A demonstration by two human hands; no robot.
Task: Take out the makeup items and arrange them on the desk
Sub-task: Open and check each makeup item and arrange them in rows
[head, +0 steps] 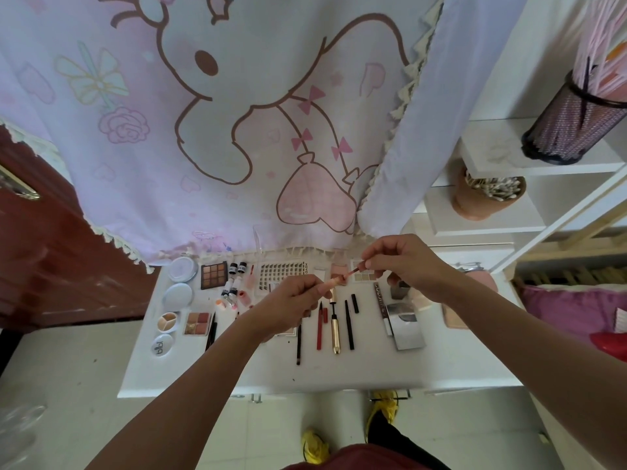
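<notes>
While both hands hover over the middle of the desk [339, 378], one item is in hand: a slim lip gloss [346, 274], centre of frame, above the back row of laid-out makeup. Long axis: lower left to upper right, spanning the gap between the hands. Left hand [291, 301]: fingertips pinching the peach tube end. Right hand [405, 262]: fingertips pinching the dark cap end, higher in the frame. The thin middle suggests a wand part-way out of the tube; too small to be sure. Neither hand is nearer; each has one end. Below, pencils [349, 325] and a gold tube [335, 330] lie top-to-bottom in the frame, so placing it there likely means swinging the gloss parallel to them.
</notes>
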